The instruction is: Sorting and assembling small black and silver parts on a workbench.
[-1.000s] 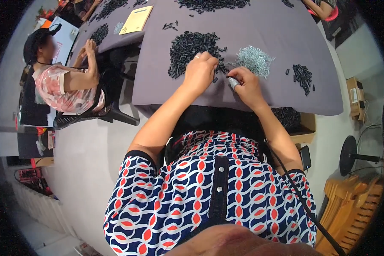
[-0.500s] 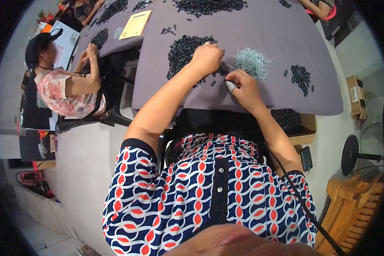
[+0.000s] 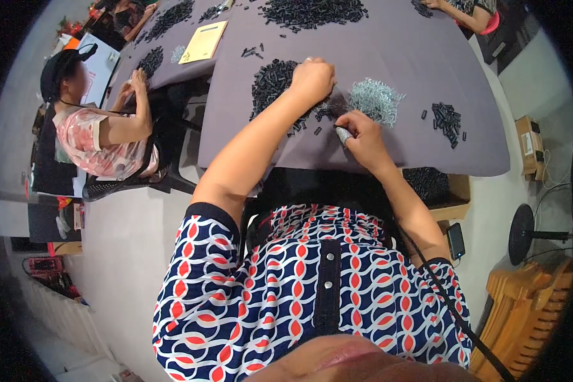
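Black tubular pieces lie in a dense heap on the grey tablecloth, and the left hand is over the heap's right edge, knuckles up and fingers curled. Its fingertips are hidden behind the back of the hand — I cannot tell whether they grip a piece or are empty. The right hand is nearer the table's front edge, apart from the left, its thumb and fingers pinched together on a small dark piece; a silvery-grey patch shows just below that pinch. Right behind the right hand lies a pile of pale, shiny slivers, between the black heap and a smaller black cluster farther right. A few loose black pieces lie between the two hands. Beyond, a yellow booklet lies flat, and a seated co-worker is at the left.
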### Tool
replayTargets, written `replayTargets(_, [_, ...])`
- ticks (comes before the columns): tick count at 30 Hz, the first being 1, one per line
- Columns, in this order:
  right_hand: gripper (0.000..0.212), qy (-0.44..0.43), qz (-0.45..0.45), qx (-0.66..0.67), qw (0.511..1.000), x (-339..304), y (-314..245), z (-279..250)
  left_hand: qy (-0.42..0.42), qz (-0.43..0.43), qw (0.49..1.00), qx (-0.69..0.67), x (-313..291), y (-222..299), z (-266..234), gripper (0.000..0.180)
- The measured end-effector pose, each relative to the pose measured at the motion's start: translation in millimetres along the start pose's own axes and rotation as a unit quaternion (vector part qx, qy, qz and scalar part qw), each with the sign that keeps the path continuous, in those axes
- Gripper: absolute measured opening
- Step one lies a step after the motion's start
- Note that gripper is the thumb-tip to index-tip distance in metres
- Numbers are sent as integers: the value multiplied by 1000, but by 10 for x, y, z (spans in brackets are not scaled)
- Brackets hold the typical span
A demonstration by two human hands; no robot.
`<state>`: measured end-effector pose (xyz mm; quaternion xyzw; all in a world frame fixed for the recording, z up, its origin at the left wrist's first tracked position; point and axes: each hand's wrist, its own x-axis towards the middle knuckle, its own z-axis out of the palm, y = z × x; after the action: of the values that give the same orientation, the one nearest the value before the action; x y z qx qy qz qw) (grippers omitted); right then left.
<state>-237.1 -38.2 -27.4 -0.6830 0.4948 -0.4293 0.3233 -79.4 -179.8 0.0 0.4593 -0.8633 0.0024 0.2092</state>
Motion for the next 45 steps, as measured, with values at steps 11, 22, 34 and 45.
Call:
replayTargets(11, [22, 33, -12, 42, 999, 29, 120, 73, -24, -11, 996, -85, -90, -63, -89, 17])
replayTargets(22, [24, -12, -31, -71, 997, -18, -14, 14, 20, -343, 570, -747, -1377, 143, -464, 7])
replayTargets(34, [22, -169, 32, 172, 970, -212, -494, 47, -14, -342, 439, -830, -1923, 595, -353, 13])
replayTargets(45, [18, -278, 104, 175, 939, -119, -574, 290, -33, -341, 637, -690, -2317, 419, -597, 15])
